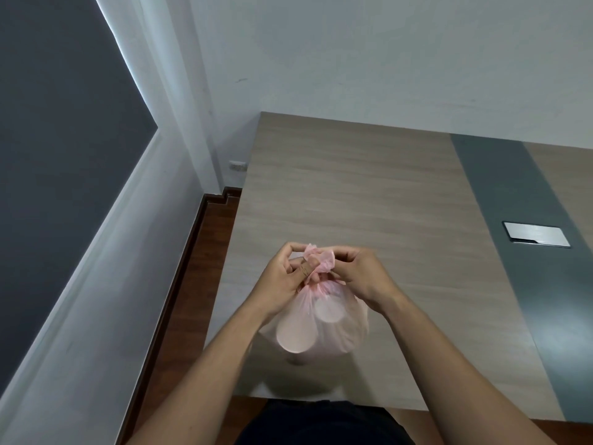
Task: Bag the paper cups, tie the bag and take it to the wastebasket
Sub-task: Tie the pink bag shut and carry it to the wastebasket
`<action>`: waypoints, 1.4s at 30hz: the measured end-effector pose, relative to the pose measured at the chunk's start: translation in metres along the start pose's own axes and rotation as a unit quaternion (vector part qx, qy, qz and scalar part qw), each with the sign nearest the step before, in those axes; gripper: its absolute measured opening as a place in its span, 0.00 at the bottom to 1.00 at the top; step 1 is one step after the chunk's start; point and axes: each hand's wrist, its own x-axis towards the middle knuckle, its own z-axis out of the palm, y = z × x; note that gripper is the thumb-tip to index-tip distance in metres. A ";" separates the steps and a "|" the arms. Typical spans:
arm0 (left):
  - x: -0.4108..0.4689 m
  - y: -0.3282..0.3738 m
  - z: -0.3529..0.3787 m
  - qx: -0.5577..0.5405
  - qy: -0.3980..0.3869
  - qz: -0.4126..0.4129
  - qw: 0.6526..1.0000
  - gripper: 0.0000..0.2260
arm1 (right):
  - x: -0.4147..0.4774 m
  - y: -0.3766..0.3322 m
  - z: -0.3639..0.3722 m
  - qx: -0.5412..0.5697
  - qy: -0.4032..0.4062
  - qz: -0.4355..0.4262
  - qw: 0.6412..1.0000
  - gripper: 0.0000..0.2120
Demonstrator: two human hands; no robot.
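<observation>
Bag [324, 319], pink, translucent, held above tabletop [353, 194] near its front edge; paper cups [295, 335] visible inside. Left hand [282, 277] and right hand [362, 274] both pinch the twisted neck.

I note a wood-grain table [353, 187] crossed by a grey strip [500, 200]. A closed metal cover plate [536, 234] sits flush in that strip. The pink bag [324, 329] stands on the table's near edge.

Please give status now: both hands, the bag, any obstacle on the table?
Left hand and right hand both pinching the gathered neck of the pink bag, mid-knot. Paper cups inside. Table shows no obstacle; wastebasket not in view.
</observation>
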 end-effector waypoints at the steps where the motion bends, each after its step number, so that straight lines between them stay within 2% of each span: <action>1: -0.001 -0.001 0.000 -0.004 0.010 -0.001 1.000 0.18 | 0.000 0.000 0.000 -0.001 -0.007 -0.002 1.000 0.07; 5: -0.003 -0.003 -0.001 -0.028 0.057 0.006 0.998 0.12 | -0.003 0.003 -0.002 0.010 -0.043 -0.019 0.999 0.09; 8: -0.005 -0.006 -0.004 -0.026 0.076 0.012 0.997 0.10 | -0.002 0.008 -0.004 0.017 -0.071 -0.033 0.997 0.16; 10: -0.007 -0.007 -0.005 0.002 0.067 0.013 0.998 0.10 | -0.001 0.009 -0.002 0.008 -0.042 -0.031 0.999 0.17; 13: -0.010 -0.004 -0.002 0.033 0.044 0.013 0.998 0.07 | 0.001 0.012 0.003 0.015 0.008 -0.029 0.999 0.11; 20: -0.012 -0.001 -0.004 0.108 0.036 0.058 0.992 0.08 | 0.004 0.019 0.007 -0.028 0.092 -0.019 0.995 0.15; 23: -0.013 0.003 -0.004 0.186 0.046 0.098 0.977 0.03 | 0.004 0.021 0.008 -0.059 0.119 -0.012 0.991 0.16; 26: -0.010 0.005 -0.003 0.297 0.048 0.145 0.943 0.05 | 0.006 0.025 0.006 -0.102 0.135 -0.003 0.986 0.12; 30: -0.009 0.008 0.000 0.355 0.071 0.194 0.912 0.06 | 0.006 0.030 0.004 -0.095 0.110 0.020 0.989 0.08; 31: -0.010 0.009 0.001 0.348 0.082 0.190 0.914 0.06 | 0.003 0.028 0.004 -0.088 0.096 0.026 0.991 0.05; 34: -0.012 0.008 0.002 0.314 0.116 0.164 0.928 0.04 | -0.001 0.027 0.006 -0.069 0.035 0.048 0.996 0.17; 35: -0.011 0.007 0.001 0.306 0.125 0.156 0.931 0.04 | -0.002 0.025 0.006 -0.061 0.019 0.057 0.996 0.17; 39: -0.010 0.005 -0.004 0.275 0.148 0.128 0.941 0.03 | -0.005 0.028 0.006 -0.086 -0.040 0.054 0.994 0.09; 42: -0.010 0.005 -0.005 0.255 0.145 0.111 0.950 0.05 | -0.006 0.030 0.009 -0.079 -0.029 0.049 0.995 0.09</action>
